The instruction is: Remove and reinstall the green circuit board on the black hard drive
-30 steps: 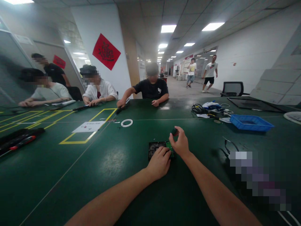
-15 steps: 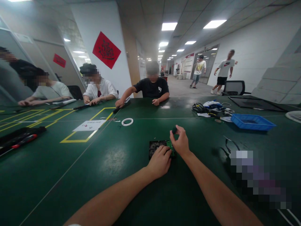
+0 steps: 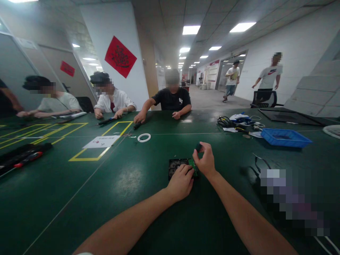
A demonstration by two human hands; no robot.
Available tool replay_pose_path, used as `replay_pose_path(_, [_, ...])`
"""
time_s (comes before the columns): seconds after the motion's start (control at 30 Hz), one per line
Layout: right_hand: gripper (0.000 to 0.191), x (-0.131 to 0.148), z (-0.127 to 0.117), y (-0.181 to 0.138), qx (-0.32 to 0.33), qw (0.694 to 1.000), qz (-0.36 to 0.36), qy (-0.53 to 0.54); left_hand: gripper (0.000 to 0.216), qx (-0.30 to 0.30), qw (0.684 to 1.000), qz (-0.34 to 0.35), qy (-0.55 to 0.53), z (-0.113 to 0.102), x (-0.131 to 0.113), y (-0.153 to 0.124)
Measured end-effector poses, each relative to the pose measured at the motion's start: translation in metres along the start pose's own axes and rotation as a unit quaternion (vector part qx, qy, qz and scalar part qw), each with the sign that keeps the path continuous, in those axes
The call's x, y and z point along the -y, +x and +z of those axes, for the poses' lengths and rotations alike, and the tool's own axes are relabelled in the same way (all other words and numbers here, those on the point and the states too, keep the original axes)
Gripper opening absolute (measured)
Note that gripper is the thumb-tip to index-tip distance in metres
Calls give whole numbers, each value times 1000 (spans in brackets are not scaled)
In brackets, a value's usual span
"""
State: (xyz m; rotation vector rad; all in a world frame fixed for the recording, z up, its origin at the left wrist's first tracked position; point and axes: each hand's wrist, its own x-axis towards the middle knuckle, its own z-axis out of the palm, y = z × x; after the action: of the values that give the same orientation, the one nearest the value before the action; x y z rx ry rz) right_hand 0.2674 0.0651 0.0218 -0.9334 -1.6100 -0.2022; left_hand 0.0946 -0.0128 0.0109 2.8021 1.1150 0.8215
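A small black device with a green circuit board (image 3: 176, 165) lies flat on the green table (image 3: 106, 191) in front of me. My left hand (image 3: 181, 184) rests on its near right corner with the fingers curled, holding it down. My right hand (image 3: 204, 160) is just right of the device, fingers pinched round the dark handle of a small tool (image 3: 198, 147) that stands upright over the board. The tool's tip is hidden by my hand.
A white tape ring (image 3: 143, 137) and a paper sheet (image 3: 101, 142) lie further out. A blue tray (image 3: 285, 137) and a cable pile (image 3: 236, 122) sit at right, black tools (image 3: 22, 156) at left. Three people sit across the table; two walk in the corridor.
My hands have barely moved on the device. The seated person opposite has drawn a hand closer. The two people in the corridor have walked to the right.
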Motion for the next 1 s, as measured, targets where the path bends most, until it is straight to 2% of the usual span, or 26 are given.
replay_pose_path(0.3, [45,4,-6,3,36,999,14,-30,43,-2,1000,1,-2,2,2,-1])
replay_pose_path(0.47, [42,3,-7,3,32,998,21,-55,44,-6,1000,4,-7,2,3,-1])
replay_pose_path(0.77, [48,3,-4,1,56,998,24,4,42,-7,1000,3,-9,0,2,0])
replay_pose_path(1.0, [52,1,0,-2,27,998,42,-25,40,-2,1000,4,4,1,2,-1])
